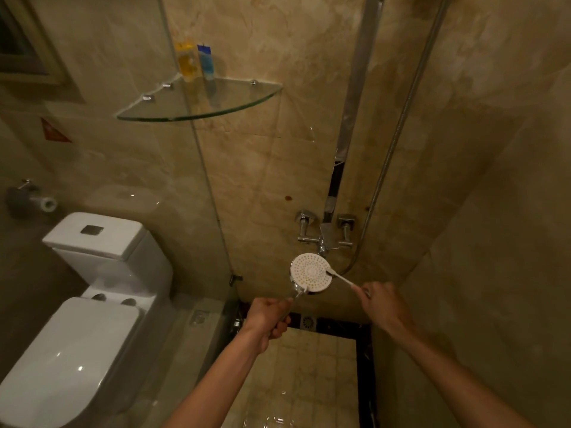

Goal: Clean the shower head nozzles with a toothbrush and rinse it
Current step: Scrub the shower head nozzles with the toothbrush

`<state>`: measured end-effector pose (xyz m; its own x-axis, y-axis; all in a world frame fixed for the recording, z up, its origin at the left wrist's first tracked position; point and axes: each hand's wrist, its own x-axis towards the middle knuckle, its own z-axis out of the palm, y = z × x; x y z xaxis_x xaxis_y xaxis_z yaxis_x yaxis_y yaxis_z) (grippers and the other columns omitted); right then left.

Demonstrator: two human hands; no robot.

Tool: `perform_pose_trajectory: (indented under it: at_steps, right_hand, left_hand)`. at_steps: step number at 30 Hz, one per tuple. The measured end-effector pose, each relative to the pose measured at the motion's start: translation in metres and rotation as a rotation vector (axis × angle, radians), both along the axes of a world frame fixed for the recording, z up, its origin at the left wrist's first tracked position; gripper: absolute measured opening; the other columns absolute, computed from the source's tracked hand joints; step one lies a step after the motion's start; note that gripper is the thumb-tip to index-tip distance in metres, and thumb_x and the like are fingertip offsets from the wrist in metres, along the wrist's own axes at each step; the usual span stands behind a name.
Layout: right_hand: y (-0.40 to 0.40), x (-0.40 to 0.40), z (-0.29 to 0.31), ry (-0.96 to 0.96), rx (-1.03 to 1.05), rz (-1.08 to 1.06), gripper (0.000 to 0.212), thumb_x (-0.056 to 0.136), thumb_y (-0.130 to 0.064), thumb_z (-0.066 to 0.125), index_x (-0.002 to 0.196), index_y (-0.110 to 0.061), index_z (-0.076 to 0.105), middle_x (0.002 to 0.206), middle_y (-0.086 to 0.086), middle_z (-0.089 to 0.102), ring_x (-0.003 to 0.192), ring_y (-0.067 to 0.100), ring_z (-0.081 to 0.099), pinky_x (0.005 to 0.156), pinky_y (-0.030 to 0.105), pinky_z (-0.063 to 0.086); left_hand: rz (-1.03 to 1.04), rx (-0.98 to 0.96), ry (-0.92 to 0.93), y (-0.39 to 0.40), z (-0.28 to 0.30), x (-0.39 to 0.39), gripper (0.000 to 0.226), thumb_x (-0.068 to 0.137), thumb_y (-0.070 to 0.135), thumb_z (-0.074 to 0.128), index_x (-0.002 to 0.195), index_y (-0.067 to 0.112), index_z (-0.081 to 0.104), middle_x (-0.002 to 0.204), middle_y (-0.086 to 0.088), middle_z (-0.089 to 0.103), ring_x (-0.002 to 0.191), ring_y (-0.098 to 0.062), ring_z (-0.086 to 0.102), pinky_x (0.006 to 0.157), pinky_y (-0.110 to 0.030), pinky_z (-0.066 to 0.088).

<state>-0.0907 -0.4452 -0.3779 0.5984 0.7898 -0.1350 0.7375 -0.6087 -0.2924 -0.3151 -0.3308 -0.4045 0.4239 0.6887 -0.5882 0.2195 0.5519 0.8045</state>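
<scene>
Both arms outstretched, left hand (268, 319) fisted, right hand (383, 304) pinching, hands apart.

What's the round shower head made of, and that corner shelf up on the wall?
The shower head has a matte white face that looks like plastic, dotted with small nozzle holes. Its handle and rim gleam like chrome, though whether that is metal or plated plastic is unclear. The corner shelf looks like glass: it is see-through with a greenish edge.
</scene>
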Motion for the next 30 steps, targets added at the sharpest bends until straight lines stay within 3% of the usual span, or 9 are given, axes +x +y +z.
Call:
perform_pose_trajectory:
  at_steps: [4,6,13,16,18,24,30]
  right_hand:
    - [-0.008,-0.019,-0.010,0.090,0.067,0.040,0.043,0.098,-0.050,0.044,0.070,-0.023,0.060,0.069,0.002,0.060,0.059,0.016,0.054,0.051,0.028,0.037]
    - [-0.016,-0.029,-0.016,0.081,0.051,0.093,0.045,0.098,-0.053,0.041,0.066,-0.025,0.055,0.067,0.002,0.060,0.053,0.014,0.050,0.050,0.031,0.040]
    - [-0.002,0.002,0.008,0.034,0.070,-0.025,0.043,0.100,-0.046,0.045,0.080,-0.016,0.067,0.074,0.007,0.066,0.063,0.021,0.061,0.058,0.035,0.050]
    - [-0.010,-0.017,0.000,0.097,0.048,0.031,0.039,0.100,-0.048,0.044,0.074,-0.024,0.059,0.073,0.000,0.058,0.055,0.010,0.048,0.047,0.021,0.033]
    - [-0.015,-0.023,-0.004,0.063,0.056,0.086,0.041,0.099,-0.051,0.043,0.069,-0.026,0.056,0.067,-0.004,0.055,0.052,0.006,0.044,0.044,0.020,0.024]
    - [-0.001,0.002,0.014,0.010,0.113,-0.029,0.045,0.098,-0.046,0.049,0.073,-0.014,0.068,0.067,0.007,0.064,0.060,0.021,0.059,0.056,0.035,0.045]
    - [-0.015,-0.025,-0.006,0.138,0.091,0.085,0.043,0.099,-0.050,0.045,0.070,-0.020,0.060,0.066,0.002,0.059,0.057,0.014,0.047,0.053,0.028,0.036]
  left_hand:
    - [0.019,-0.002,-0.004,0.003,0.001,0.002,0.026,0.089,0.023,0.069,0.073,0.003,0.063,0.054,-0.009,0.055,0.034,-0.010,0.038,0.032,-0.014,0.025]
    - [0.022,-0.001,-0.006,0.003,0.001,0.001,0.025,0.090,0.023,0.068,0.074,0.004,0.064,0.055,-0.009,0.054,0.034,-0.010,0.038,0.033,-0.014,0.025]
    - [0.002,0.005,-0.002,-0.001,0.004,0.006,0.026,0.088,0.024,0.069,0.074,0.004,0.066,0.053,-0.008,0.056,0.035,-0.010,0.039,0.033,-0.015,0.025]
    - [0.009,0.009,0.003,0.000,0.007,0.009,0.025,0.089,0.023,0.069,0.074,0.003,0.065,0.054,-0.009,0.055,0.034,-0.010,0.038,0.033,-0.015,0.024]
    - [0.011,0.008,-0.002,0.001,0.008,0.009,0.025,0.089,0.023,0.068,0.073,0.003,0.064,0.054,-0.009,0.055,0.033,-0.010,0.038,0.033,-0.014,0.024]
    - [0.024,0.008,-0.014,0.002,0.011,0.012,0.027,0.090,0.022,0.067,0.074,0.002,0.060,0.054,-0.011,0.054,0.032,-0.011,0.037,0.032,-0.014,0.023]
    - [0.035,0.019,-0.009,0.006,0.010,0.011,0.028,0.090,0.024,0.068,0.073,0.003,0.063,0.053,-0.010,0.056,0.032,-0.011,0.038,0.033,-0.014,0.024]
